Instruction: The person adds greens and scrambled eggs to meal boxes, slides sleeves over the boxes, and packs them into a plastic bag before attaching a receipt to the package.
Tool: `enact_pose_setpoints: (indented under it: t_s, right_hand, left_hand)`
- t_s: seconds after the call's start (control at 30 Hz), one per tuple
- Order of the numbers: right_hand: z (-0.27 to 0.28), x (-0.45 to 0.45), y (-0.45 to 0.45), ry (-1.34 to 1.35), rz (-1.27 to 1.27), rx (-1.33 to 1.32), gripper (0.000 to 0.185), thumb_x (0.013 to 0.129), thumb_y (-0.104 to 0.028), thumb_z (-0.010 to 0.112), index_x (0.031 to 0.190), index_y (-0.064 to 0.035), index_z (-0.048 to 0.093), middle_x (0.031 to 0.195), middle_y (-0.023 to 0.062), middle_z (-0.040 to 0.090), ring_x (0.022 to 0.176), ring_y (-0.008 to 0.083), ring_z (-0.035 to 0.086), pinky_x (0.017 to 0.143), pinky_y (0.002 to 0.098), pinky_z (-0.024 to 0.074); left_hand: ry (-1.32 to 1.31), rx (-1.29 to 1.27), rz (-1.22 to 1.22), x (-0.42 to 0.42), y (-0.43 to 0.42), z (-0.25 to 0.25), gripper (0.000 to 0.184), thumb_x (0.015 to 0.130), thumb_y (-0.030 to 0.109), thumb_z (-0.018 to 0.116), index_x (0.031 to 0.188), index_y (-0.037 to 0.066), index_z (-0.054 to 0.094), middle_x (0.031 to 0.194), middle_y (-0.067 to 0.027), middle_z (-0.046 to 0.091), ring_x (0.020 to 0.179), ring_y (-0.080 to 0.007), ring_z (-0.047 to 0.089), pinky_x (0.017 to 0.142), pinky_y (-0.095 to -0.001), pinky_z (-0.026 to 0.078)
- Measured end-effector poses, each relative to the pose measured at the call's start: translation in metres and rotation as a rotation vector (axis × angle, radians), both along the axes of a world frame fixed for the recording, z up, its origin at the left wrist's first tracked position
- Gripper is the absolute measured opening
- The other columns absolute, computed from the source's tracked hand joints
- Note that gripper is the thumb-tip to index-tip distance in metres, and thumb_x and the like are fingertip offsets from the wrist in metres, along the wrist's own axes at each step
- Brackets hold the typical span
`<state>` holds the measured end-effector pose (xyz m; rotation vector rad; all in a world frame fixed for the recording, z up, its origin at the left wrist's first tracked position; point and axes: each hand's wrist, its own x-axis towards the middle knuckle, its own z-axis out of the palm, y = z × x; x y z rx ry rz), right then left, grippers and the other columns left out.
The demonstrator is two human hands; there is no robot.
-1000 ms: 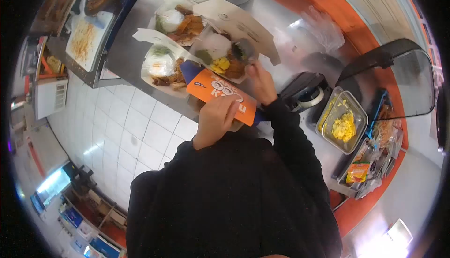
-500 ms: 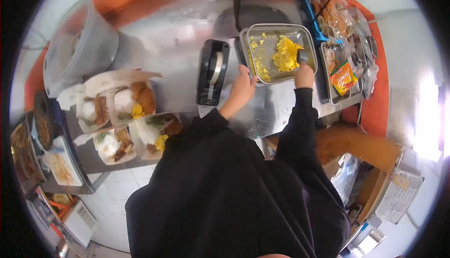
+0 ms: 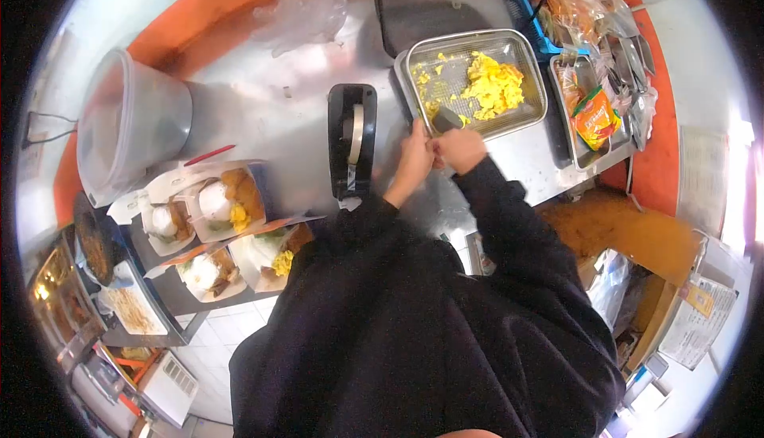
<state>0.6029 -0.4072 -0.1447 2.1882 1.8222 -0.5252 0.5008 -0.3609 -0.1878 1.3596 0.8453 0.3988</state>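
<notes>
A perforated metal tray (image 3: 532, 116) holds a pile of scrambled egg (image 3: 495, 88), with loose bits along its left side. My left hand (image 3: 414, 158) is closed at the tray's near left corner, its finger along the rim. Close beside it, my right hand (image 3: 461, 151) wraps round the handle of a dark spatula (image 3: 447, 120), whose head is over the tray's near edge. The handle is mostly hidden by the fingers. Just left of my hands lies a black tape dispenser (image 3: 341, 140) with a pale roll.
Food boxes (image 3: 215, 199) with rice, fried pieces and egg stand open at the left. Behind them are a clear plastic tub (image 3: 147, 124) and a red pen (image 3: 210, 155). A smaller tray (image 3: 587, 159) with an orange packet (image 3: 597, 118) and a blue basket (image 3: 521, 8) stand right.
My right hand and the spatula have moved left and nearer, from the egg pile to the tray's near left corner, beside my left hand. The egg now shows in full.
</notes>
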Motion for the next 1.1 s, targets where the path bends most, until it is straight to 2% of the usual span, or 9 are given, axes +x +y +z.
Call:
enact_pose_setpoints:
  t_s: [0.27, 0.47, 0.5, 0.67, 0.73, 0.87, 1.0, 1.07, 1.1]
  right_hand:
    - [-0.012, 0.074, -0.039, 0.581, -0.018, 0.444, 0.014, 0.079, -0.013, 0.053, 0.085, -0.0036, 0.062, 0.065, 0.0147, 0.058, 0.061, 0.0282, 0.059, 0.058, 0.0365, 0.0457]
    - [-0.045, 0.096, -0.059, 1.428, -0.863, 0.152, 0.015, 0.084, -0.013, 0.048, 0.087, -0.0022, 0.058, 0.056, -0.0016, 0.043, 0.042, 0.0062, 0.037, 0.036, 0.0205, 0.0281]
    - [-0.027, 0.079, -0.055, 1.495, -1.034, 0.259, 0.009, 0.085, -0.014, 0.049, 0.077, -0.0092, 0.048, 0.056, -0.0038, 0.038, 0.037, 0.0039, 0.025, 0.033, 0.0191, 0.0188]
    - [-0.030, 0.080, -0.058, 1.506, -1.179, 0.843, 0.006, 0.080, -0.006, 0.048, 0.081, -0.0115, 0.049, 0.059, -0.0051, 0.039, 0.041, 0.0033, 0.028, 0.034, 0.0183, 0.0198]
    - [0.004, 0.067, -0.050, 1.522, -1.089, 0.818, 0.010, 0.080, -0.007, 0.048, 0.090, -0.0077, 0.051, 0.059, -0.0058, 0.037, 0.043, 0.0030, 0.028, 0.035, 0.0183, 0.0195]
    - [0.090, -0.024, -0.015, 1.693, -0.687, 0.513, 0.014, 0.083, -0.013, 0.052, 0.095, -0.0051, 0.052, 0.058, -0.0064, 0.036, 0.043, 0.0014, 0.030, 0.037, 0.0152, 0.0216]
    - [0.078, -0.132, 0.021, 1.672, -0.481, -0.101, 0.032, 0.081, -0.012, 0.049, 0.112, -0.0060, 0.047, 0.063, -0.0038, 0.042, 0.048, 0.0030, 0.034, 0.040, 0.0154, 0.0233]
    - [0.080, -0.223, 0.027, 1.589, -0.497, -0.254, 0.025, 0.088, -0.021, 0.045, 0.108, -0.0058, 0.049, 0.063, -0.0050, 0.039, 0.043, 0.0016, 0.027, 0.038, 0.0166, 0.0206]
    - [0.059, -0.253, 0.040, 1.610, -0.243, -0.373, 0.020, 0.089, -0.021, 0.045, 0.102, -0.0064, 0.049, 0.063, -0.0048, 0.040, 0.043, 0.0026, 0.028, 0.039, 0.0169, 0.0214]
  left_hand:
    - [-0.128, -0.239, -0.047, 0.001, 0.003, -0.016, 0.022, 0.083, -0.004, 0.045, 0.098, 0.004, 0.032, 0.062, -0.0120, 0.052, 0.044, -0.0189, 0.056, 0.038, -0.0296, 0.049]
    - [-0.180, -0.166, -0.016, -0.004, -0.005, -0.025, 0.028, 0.083, 0.003, 0.052, 0.098, 0.002, 0.028, 0.068, -0.0158, 0.055, 0.048, -0.0212, 0.059, 0.039, -0.0303, 0.050]
    - [-0.151, -0.168, -0.037, -0.010, -0.008, -0.020, 0.032, 0.082, 0.007, 0.055, 0.100, 0.002, 0.029, 0.075, -0.0166, 0.057, 0.053, -0.0217, 0.061, 0.044, -0.0314, 0.052]
    - [-0.177, -0.248, -0.283, -0.100, -0.021, 0.047, 0.031, 0.085, 0.015, 0.053, 0.106, 0.003, 0.035, 0.087, -0.0128, 0.057, 0.065, -0.0175, 0.061, 0.057, -0.0294, 0.052]
    - [-0.256, -0.367, -0.310, -0.152, -0.027, 0.066, 0.028, 0.086, 0.016, 0.051, 0.107, 0.004, 0.037, 0.083, -0.0114, 0.058, 0.065, -0.0169, 0.060, 0.057, -0.0281, 0.051]
    - [-0.288, -0.288, 0.013, -0.274, -0.036, 0.099, 0.026, 0.088, 0.018, 0.047, 0.110, 0.005, 0.042, 0.076, -0.0078, 0.060, 0.065, -0.0151, 0.060, 0.055, -0.0257, 0.051]
    - [-0.270, 0.014, 1.274, -0.373, -0.062, 0.062, 0.023, 0.086, 0.022, 0.049, 0.102, 0.007, 0.049, 0.069, -0.0023, 0.052, 0.056, -0.0093, 0.048, 0.053, -0.0236, 0.041]
    - [-0.397, 0.004, 1.548, -0.406, -0.070, 0.028, 0.033, 0.085, 0.026, 0.049, 0.111, 0.009, 0.041, 0.090, -0.0071, 0.051, 0.080, -0.0149, 0.051, 0.070, -0.0298, 0.043]
    - [-0.440, -0.052, 1.621, -0.418, -0.066, 0.019, 0.034, 0.085, 0.027, 0.049, 0.113, 0.009, 0.039, 0.096, -0.0079, 0.050, 0.086, -0.0169, 0.049, 0.074, -0.0319, 0.042]
